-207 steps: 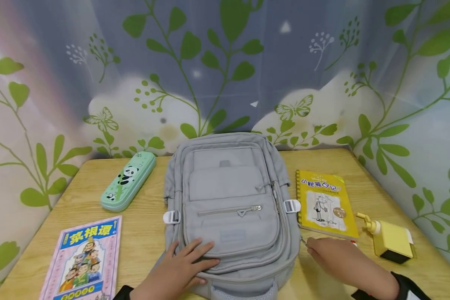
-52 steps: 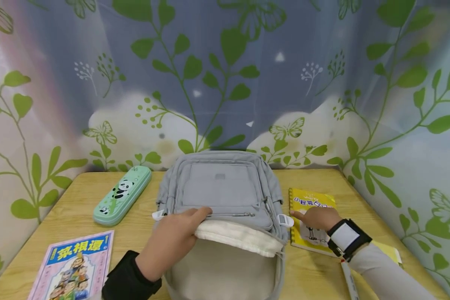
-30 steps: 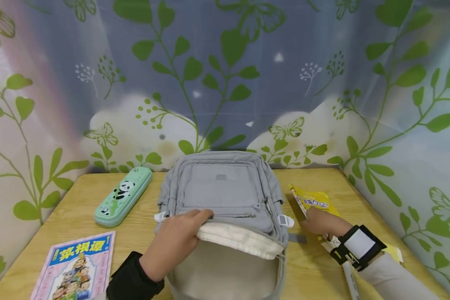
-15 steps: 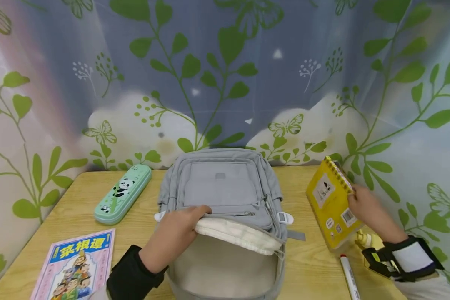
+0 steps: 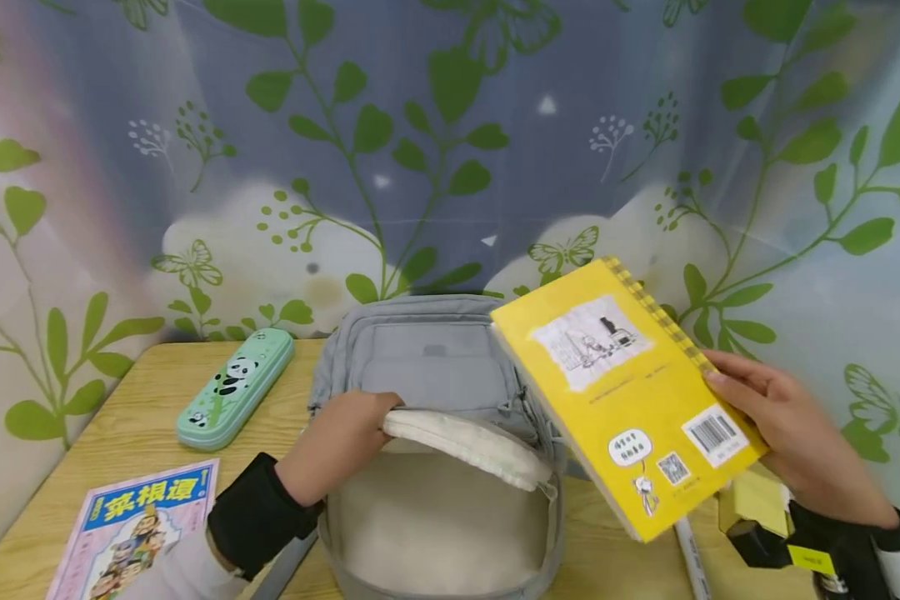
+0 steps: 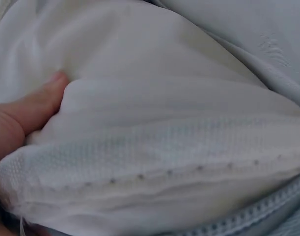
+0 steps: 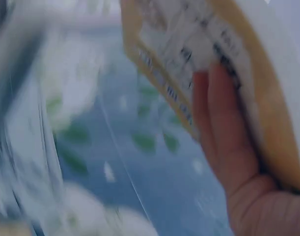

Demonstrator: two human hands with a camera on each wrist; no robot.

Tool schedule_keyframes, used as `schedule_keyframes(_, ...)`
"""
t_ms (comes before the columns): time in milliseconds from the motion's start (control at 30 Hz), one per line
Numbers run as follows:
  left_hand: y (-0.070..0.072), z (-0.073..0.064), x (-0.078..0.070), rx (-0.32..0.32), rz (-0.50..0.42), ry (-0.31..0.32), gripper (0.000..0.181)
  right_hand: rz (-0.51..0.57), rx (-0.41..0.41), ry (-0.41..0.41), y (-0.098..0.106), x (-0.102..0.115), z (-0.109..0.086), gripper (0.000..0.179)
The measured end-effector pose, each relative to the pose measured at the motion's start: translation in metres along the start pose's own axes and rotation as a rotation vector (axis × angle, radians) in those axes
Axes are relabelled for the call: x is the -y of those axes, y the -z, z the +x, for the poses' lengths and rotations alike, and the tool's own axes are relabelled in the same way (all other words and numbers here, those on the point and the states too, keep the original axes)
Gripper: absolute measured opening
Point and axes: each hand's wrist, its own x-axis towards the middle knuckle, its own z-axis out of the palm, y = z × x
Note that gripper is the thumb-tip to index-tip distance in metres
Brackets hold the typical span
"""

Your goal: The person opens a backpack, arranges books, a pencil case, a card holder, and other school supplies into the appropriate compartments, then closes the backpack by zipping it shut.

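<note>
A grey backpack (image 5: 435,358) lies on the table with its main compartment unzipped, showing a cream lining. My left hand (image 5: 348,437) pinches the edge of its front flap and holds it raised; the left wrist view shows the thumb (image 6: 39,105) pressed on the pale lining. In my right hand (image 5: 787,425) is a yellow book (image 5: 622,392), gripped by its spine side, its back cover facing me. It is tilted in the air above the table and overlaps the backpack's right side. The right wrist view, blurred, shows fingers (image 7: 221,113) lying across the book's other cover.
On the left are a green panda pencil case (image 5: 236,387) and a pink-bordered book (image 5: 135,529). At the right lie a white marker (image 5: 692,558) and a yellow box-like object with a black end (image 5: 753,508). A leaf-patterned curtain (image 5: 450,150) hangs behind the table.
The backpack was unzipped and its flap lifted by the left hand. The right hand took the yellow book off the table, turned it over and brought it left towards the backpack.
</note>
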Motion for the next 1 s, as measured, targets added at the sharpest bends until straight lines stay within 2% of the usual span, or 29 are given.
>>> schedule_keyframes(67, 0.001, 0.004, 0.002, 0.007, -0.027, 0.019, 0.009, 0.184, 0.199, 0.003, -0.015, 0.0, 0.001, 0.039)
schedule_keyframes(133, 0.001, 0.008, 0.004, 0.016, -0.077, 0.034, 0.016, 0.295, 0.393, -0.036, -0.033, -0.001, 0.002, 0.044)
schedule_keyframes(233, 0.004, 0.014, 0.009, 0.027, -0.163, 0.053, 0.028, 0.349, 0.616, -0.104, -0.063, -0.011, 0.008, 0.044)
schedule_keyframes(333, 0.01, 0.017, 0.014, 0.015, -0.224, 0.038, 0.028, 0.247, 0.69, -0.15, -0.091, -0.027, 0.014, 0.042)
schedule_keyframes(433, 0.018, 0.018, 0.013, -0.016, -0.237, 0.021, 0.022, 0.22, 0.726, -0.211, -0.109, -0.049, 0.021, 0.043)
schedule_keyframes(533, 0.023, 0.017, 0.005, -0.064, -0.251, 0.045, 0.017, 0.198, 0.661, -0.267, -0.117, -0.068, 0.027, 0.049)
schedule_keyframes(667, 0.022, 0.016, -0.005, -0.157, -0.215, 0.107, 0.02, 0.113, 0.421, -0.326, -0.127, -0.081, 0.033, 0.059)
schedule_keyframes(767, 0.02, 0.015, -0.012, -0.217, -0.2, 0.14, 0.025, 0.115, 0.294, -0.342, -0.14, -0.084, 0.041, 0.058)
schedule_keyframes(933, 0.018, 0.012, -0.019, -0.233, -0.21, 0.161, 0.03, 0.143, 0.167, -0.331, -0.164, -0.084, 0.058, 0.048)
schedule_keyframes(1000, 0.018, 0.011, -0.02, -0.228, -0.205, 0.158, 0.032, 0.158, 0.154, -0.307, -0.173, -0.084, 0.065, 0.042)
